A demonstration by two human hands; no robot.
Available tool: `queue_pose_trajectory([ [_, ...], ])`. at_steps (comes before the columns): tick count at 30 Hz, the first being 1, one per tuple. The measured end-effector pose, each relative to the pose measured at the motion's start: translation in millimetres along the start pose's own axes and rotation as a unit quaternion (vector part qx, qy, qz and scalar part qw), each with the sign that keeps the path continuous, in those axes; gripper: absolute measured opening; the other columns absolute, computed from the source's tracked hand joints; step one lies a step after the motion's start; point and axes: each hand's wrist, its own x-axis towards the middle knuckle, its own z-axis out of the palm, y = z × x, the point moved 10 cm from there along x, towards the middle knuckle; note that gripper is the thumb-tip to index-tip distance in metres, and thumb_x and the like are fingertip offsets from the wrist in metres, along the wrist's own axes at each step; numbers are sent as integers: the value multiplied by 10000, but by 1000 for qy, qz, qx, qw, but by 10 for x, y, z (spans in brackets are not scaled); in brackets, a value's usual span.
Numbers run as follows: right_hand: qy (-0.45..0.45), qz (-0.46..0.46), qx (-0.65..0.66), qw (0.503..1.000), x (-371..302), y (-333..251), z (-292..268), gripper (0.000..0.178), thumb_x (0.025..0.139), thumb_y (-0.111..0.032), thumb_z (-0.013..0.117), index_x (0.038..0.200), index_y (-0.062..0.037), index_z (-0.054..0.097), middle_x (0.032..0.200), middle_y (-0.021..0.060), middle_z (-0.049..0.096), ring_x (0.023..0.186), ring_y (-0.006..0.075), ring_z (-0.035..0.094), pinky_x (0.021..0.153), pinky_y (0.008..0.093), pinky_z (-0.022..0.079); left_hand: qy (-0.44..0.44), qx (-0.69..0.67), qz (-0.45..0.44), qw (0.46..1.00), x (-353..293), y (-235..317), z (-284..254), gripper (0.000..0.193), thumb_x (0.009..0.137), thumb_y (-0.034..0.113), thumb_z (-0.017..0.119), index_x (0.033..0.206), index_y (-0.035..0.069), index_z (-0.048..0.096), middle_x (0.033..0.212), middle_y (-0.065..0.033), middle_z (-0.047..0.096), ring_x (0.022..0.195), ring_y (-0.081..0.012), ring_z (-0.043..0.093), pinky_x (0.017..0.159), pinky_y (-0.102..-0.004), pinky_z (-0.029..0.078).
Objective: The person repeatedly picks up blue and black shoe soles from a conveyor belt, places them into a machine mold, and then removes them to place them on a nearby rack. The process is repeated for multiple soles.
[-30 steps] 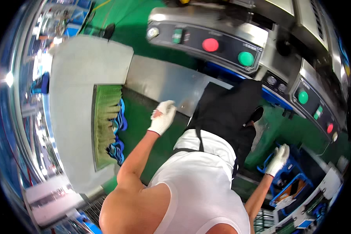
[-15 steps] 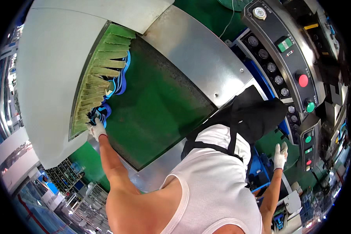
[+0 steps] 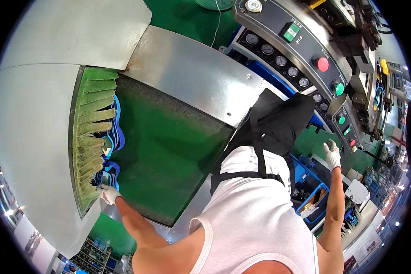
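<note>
My left hand, in a white knit glove, is at the near end of a green strip curtain. Its fingers are closed at the edge of a blue-and-black shoe, partly hidden by the strips and the hand. Farther along the curtain, another blue shoe sticks out from between the strips. Both lie at the left side of a green conveyor bed. Out to the right, my right hand, also gloved, hangs in the air with its fingers apart and nothing in them.
A pale machine housing frames the curtain. Bare metal plate edges the bed's far side. At right stands a control panel with gauges, a red button and a green button. A blue cart is below my right hand.
The view has turned, so the machine and panel sit farther left. My left hand stays at the shoe by the curtain. My right hand remains out to the side, fingers slightly more bent.
</note>
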Motion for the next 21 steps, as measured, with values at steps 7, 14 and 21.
queue_pose_trajectory([
  [7, -8, -55, 3, 998, -232, -1320, 26, 580, 1002, -283, 721, 1488, -17, 551, 1433, 206, 661, 1310, 306, 660, 1101, 407, 522, 26, -180, 291, 939, -1851, 1698, -714, 279, 1053, 202, 590, 1256, 23, 661, 1179, -224, 638, 1079, -431, 644, 960, -514, 524],
  [14, -38, -301, 56, 951, -925, -3545, -12, 613, 928, -262, 763, 1458, -22, 571, 1409, 246, 647, 1299, 401, 645, 1110, 455, 515, -78, -270, 475, 834, -3221, 3416, -1017, 243, 914, 161, 738, 1136, 70, 695, 1167, -183, 642, 1068, -395, 673, 903, -487, 549],
  [21, 16, -540, 58, 840, -1790, -4946, 205, 561, 863, -248, 755, 1314, 42, 593, 1357, 274, 607, 1313, 427, 580, 1122, 478, 466, -159, -337, 670, 642, -4395, 4330, -2258, 275, 834, -11, 744, 1102, 24, 693, 1079, -169, 637, 991, -335, 656, 841, -433, 547],
])
